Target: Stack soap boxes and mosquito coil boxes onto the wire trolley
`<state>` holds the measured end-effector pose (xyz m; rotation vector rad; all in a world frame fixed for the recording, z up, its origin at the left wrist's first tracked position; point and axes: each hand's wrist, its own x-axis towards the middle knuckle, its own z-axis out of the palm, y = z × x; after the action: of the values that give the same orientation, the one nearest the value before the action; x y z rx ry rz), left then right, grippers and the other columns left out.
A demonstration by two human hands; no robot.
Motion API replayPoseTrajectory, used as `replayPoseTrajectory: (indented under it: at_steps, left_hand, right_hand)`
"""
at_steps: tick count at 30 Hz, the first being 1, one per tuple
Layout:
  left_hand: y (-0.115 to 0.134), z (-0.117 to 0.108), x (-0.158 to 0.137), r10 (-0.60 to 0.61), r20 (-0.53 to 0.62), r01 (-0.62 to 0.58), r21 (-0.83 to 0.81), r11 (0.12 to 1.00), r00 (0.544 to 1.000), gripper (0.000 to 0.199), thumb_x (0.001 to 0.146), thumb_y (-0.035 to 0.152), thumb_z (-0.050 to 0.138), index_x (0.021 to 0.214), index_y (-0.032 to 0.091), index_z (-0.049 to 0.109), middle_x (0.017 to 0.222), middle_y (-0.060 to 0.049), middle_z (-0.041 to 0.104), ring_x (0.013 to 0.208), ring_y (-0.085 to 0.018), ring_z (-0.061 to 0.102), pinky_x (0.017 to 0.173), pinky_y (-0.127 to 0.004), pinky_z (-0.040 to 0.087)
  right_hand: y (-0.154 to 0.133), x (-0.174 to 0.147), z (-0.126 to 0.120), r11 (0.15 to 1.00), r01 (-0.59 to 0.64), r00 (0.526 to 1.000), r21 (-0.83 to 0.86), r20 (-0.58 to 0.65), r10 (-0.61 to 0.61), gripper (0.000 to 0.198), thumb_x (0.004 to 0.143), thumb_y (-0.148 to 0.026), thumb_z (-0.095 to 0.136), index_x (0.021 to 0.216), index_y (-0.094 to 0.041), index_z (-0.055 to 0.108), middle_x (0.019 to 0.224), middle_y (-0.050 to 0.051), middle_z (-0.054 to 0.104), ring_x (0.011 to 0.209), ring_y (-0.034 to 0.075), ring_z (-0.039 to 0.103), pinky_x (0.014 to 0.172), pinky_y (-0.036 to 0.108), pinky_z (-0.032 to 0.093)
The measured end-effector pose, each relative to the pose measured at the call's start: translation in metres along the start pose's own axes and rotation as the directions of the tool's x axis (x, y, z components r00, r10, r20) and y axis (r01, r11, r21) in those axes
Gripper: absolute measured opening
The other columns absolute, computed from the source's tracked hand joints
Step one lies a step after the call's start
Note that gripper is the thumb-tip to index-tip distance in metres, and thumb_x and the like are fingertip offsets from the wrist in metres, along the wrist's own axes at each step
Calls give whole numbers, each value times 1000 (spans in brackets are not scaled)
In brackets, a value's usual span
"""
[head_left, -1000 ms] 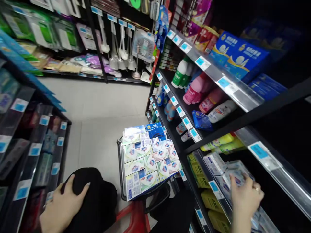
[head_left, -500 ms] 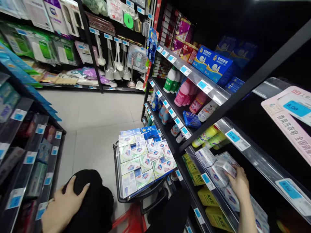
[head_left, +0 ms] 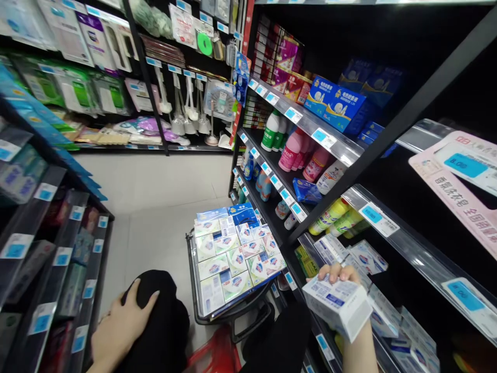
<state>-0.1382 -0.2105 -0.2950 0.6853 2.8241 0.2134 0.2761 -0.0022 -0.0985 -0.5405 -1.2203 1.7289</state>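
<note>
My right hand (head_left: 338, 274) grips a white soap box (head_left: 336, 305) with its fingers over the top edge, just in front of the lower right shelf. Behind it, more white soap boxes (head_left: 367, 257) lie on that shelf, some of them tilted. My left hand (head_left: 123, 324) rests on my black-clad knee (head_left: 153, 290) with its fingers spread and nothing in them. Between my legs and the shelf, a layer of green-and-white soap boxes (head_left: 227, 259) lies on top of a black-framed cart (head_left: 193, 282).
Shelving with blue price tags runs along the right, holding pink bottles (head_left: 291, 150) and blue cartons (head_left: 341, 106). Another shelf unit (head_left: 58, 254) stands close on the left. A red plastic stool (head_left: 217, 352) is below me. Household goods hang at the back.
My right hand has drawn the soap box off the shelf, leftward and toward me. My left hand still rests on the knee. The view has shifted slightly.
</note>
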Motion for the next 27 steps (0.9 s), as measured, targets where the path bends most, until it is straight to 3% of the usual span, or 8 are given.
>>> replayPoseTrajectory:
  at_steps: [2,5,7,9,14,17,21,27]
  left_hand:
    - [-3,-1,-2,30,-3,-30,-1,1000,1000,70,90,61,13,146,22,24,136,-17,46,101,-35,60,88,-43,44]
    - [-4,-2,-5,55,-25,-55,-21,998,998,68,91,58,20,146,20,27,135,-18,46,102,-35,60,89,-44,43]
    - [-4,-2,-6,33,-33,-34,-28,999,999,66,91,55,24,146,21,28,135,-18,46,103,-35,59,88,-44,44]
    - [-3,0,-6,10,-37,-10,-23,1000,999,65,90,53,27,146,21,29,135,-17,46,103,-34,58,87,-44,45]
    - [-5,2,-7,-9,-54,8,-20,1000,999,62,91,50,29,146,21,32,135,-17,47,102,-32,59,86,-44,46]
    - [-7,2,-6,-29,-47,28,-29,999,999,61,91,48,30,145,22,33,138,-16,45,102,-32,59,84,-43,47]
    - [-8,3,-4,-67,-29,67,-29,997,997,61,89,46,35,146,23,31,141,-14,43,103,-31,58,85,-42,47]
    - [-11,7,-1,-86,-28,85,-33,996,996,61,89,47,38,146,25,31,141,-12,44,106,-31,57,85,-41,47]
  right_hand:
    - [0,13,14,991,-91,995,98,58,86,27,70,-47,74,89,-32,62,80,0,55,70,17,54,53,32,54]
    - [7,36,30,940,-274,961,204,88,262,33,78,-44,66,108,-31,60,83,2,56,57,12,48,31,16,37]
    - [21,56,35,902,-357,933,241,39,359,34,77,-34,69,109,-29,60,85,2,58,58,10,49,33,14,37]
    - [43,81,35,877,-432,892,208,-41,449,37,72,-27,73,107,-26,61,89,2,63,65,12,56,44,18,49]
    - [116,164,24,859,-501,855,-107,-216,471,35,70,-40,72,97,-20,62,95,7,69,87,25,65,66,40,57]
    - [158,223,23,726,-507,862,-465,-272,428,36,67,-45,70,88,-18,60,82,9,69,79,26,66,61,36,54]
    - [207,284,33,615,-459,876,-641,-211,434,36,63,-44,71,84,-17,59,73,9,68,68,22,65,58,30,51]
    - [264,331,38,464,-378,878,-801,-151,454,35,68,-36,65,95,-15,63,73,6,67,62,17,61,55,27,48]
